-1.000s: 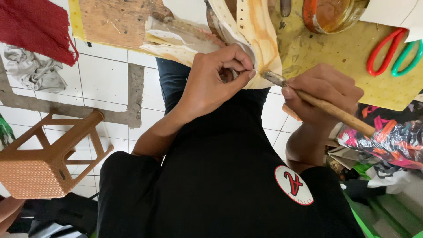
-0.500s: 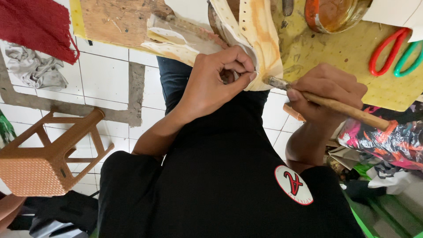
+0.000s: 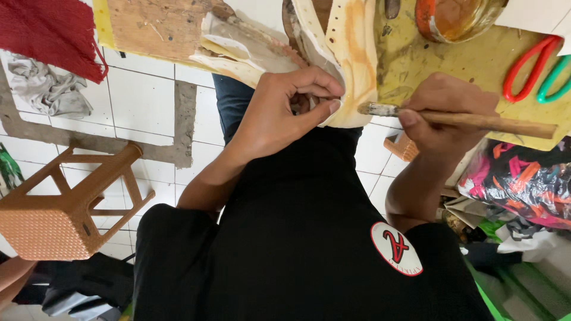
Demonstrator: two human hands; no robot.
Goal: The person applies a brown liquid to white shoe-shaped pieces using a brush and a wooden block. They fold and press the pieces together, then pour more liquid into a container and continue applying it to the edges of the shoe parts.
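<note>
My left hand [image 3: 286,108] pinches the lower edge of a cream perforated leather piece [image 3: 342,56] streaked with orange glue, which hangs off the yellow worktable [image 3: 416,65]. My right hand [image 3: 446,110] grips a wooden-handled brush [image 3: 470,120] held level, its bristle tip just right of the leather's edge and close to my left thumb. More cream pieces [image 3: 244,47] lie to the left of the one I hold.
A glue tin [image 3: 458,18] stands on the table above the brush. Red and green scissors [image 3: 535,68] lie at the right. A wooden board [image 3: 157,27], red cloth [image 3: 47,32], a brown plastic stool [image 3: 65,202] on the tiled floor, and colourful fabric [image 3: 517,178] surround me.
The brush has swung from a downward slant to nearly level, its tip staying by the leather edge. My left hand keeps its pinch on the piece.
</note>
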